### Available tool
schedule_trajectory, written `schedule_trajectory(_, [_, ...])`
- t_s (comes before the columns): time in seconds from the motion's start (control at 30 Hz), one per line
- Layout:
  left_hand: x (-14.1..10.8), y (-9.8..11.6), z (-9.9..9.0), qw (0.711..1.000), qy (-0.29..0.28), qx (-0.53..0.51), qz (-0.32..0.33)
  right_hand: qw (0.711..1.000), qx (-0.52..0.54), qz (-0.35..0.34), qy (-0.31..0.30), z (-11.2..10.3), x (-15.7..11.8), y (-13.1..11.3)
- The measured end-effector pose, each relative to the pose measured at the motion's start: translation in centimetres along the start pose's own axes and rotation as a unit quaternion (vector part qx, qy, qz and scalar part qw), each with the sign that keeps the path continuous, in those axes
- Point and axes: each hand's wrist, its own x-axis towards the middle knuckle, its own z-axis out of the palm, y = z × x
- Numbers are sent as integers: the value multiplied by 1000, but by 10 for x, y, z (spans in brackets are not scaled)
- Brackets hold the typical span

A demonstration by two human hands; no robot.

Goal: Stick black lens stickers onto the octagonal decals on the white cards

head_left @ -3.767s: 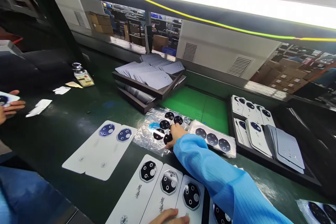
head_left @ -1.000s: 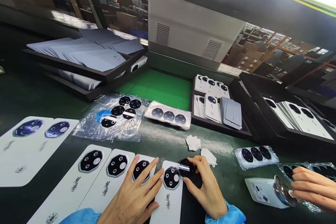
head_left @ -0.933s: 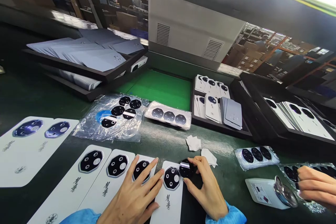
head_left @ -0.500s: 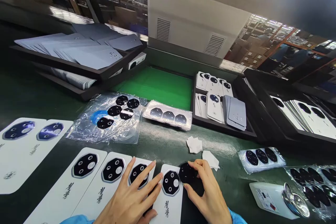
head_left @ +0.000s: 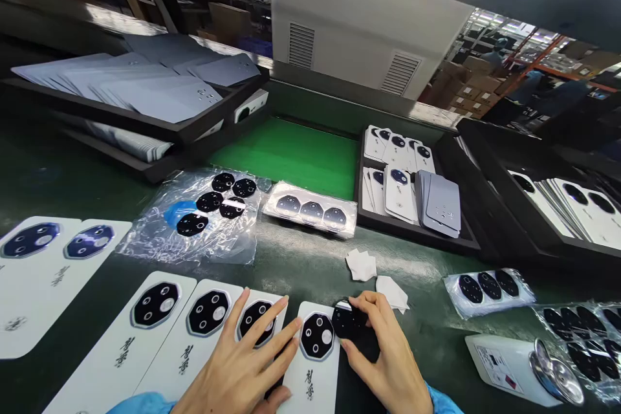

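My left hand lies spread over the white panels, its fingers apart, touching a panel and partly covering its black octagonal camera piece. Between thumb and fingers, my right hand pinches a black lens cover disc by its right side. The disc is just right of the white panel, whose black octagon has several round holes. Two more white panels with black octagons lie to the left of my left hand. The discs' exact contact with the surface below cannot be made out.
A plastic bag with several black discs lies behind my left hand. White cloth pieces lie beyond my right hand. A white dispenser bottle stands at right. Black trays hold panels at the back.
The view has shifted slightly. The disc in my right hand has tilted a little and now catches a bright reflection; my left hand stays in place.
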Motion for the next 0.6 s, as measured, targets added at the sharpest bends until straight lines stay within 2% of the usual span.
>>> schedule_trajectory(0.2, [-3, 0, -3, 998, -28, 37, 32, 999, 29, 34, 0, -3, 2, -10])
schedule_trajectory(0.3, [-8, 0, -2, 995, -54, 72, 53, 995, 35, 92, -5, -2, 6, -16])
schedule_trajectory(0.43, [-13, 0, -2, 991, -85, 91, 49, 977, 68, 194, -51, -3, 15, -24])
schedule_trajectory(0.53, [-15, 1, -1, 989, -97, 99, 49, 964, 113, 234, -64, -3, 21, -27])
schedule_trajectory(0.6, [-16, 1, 1, 992, -83, 87, 42, 956, 143, 249, -62, -3, 24, -26])
